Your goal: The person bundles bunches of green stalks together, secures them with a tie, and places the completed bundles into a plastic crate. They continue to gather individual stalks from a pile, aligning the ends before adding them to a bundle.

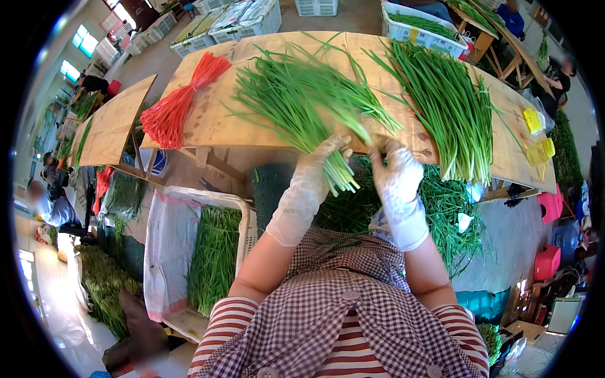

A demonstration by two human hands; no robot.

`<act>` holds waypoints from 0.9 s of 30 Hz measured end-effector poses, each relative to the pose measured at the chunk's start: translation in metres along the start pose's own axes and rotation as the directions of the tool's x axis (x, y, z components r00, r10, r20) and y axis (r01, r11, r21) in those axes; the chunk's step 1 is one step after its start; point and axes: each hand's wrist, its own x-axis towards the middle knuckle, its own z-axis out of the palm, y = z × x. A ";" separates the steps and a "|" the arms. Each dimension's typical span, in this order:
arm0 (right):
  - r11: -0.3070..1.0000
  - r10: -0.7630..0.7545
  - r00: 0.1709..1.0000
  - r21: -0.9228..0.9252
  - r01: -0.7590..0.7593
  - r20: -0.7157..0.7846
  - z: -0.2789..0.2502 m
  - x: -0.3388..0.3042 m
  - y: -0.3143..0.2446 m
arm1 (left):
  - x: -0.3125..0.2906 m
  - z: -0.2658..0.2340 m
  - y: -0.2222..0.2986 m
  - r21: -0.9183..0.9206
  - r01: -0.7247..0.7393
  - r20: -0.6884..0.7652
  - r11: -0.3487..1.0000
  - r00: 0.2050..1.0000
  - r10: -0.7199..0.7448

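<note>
My left hand, in a thin whitish glove, is closed round a bunch of garlic chives. The pale stem ends stick out below its fingers, and the green leaves fan away over the wooden table. My right hand, gloved too, pinches the stem end of a small cluster of chives, whose leaves are smeared by motion across the bunch. Further right lies a thick heap of chives, stems toward me. A bundle of red ties rests on the table's left part.
A white crate of chives with a pale sack stands at my left. Loose green leaves hang below the table edge. Yellow plastic items sit at the table's right end. A side table stands left; other people work farther off.
</note>
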 end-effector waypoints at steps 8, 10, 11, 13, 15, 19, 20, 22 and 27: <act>1.000 0.004 0.939 -0.005 -0.002 0.345 0.006 -0.046 -0.005 | 0.000 -0.016 -0.003 -0.103 -0.152 0.258 0.983 0.950 0.174; 0.998 -0.031 0.964 -0.040 0.043 0.264 0.000 -0.038 0.020 | -0.014 -0.001 0.034 -0.205 -0.184 0.212 0.961 0.951 0.227; 0.999 -0.009 0.984 -0.044 0.017 0.178 -0.007 -0.026 0.025 | -0.018 -0.006 0.047 -0.250 -0.177 0.342 0.952 0.904 0.258; 0.982 0.029 0.994 -0.191 -0.009 0.103 -0.011 0.004 0.034 | -0.017 -0.006 0.046 -0.269 -0.168 0.295 0.949 0.923 0.247; 0.910 -0.243 0.969 -0.358 0.210 -0.048 0.003 0.031 0.047 | -0.017 -0.005 0.041 -0.235 -0.105 0.232 0.966 0.959 0.161; 0.672 0.035 0.984 -0.733 0.107 0.176 0.037 0.045 0.083 | -0.010 -0.007 0.021 -0.273 -0.055 0.175 0.961 0.979 0.106; 0.671 0.032 0.984 -0.733 0.108 0.174 0.034 0.048 0.088 | -0.009 -0.009 0.020 -0.252 -0.046 0.177 0.967 0.980 0.092; 0.854 -0.444 0.877 -0.384 0.351 -0.183 0.014 0.063 0.060 | -0.011 -0.015 0.021 -0.219 -0.038 0.174 0.975 0.982 0.077; 0.922 0.280 0.959 0.265 -0.281 0.042 0.018 0.003 0.033 | -0.007 -0.014 0.009 -0.108 0.001 0.030 0.994 1.000 0.002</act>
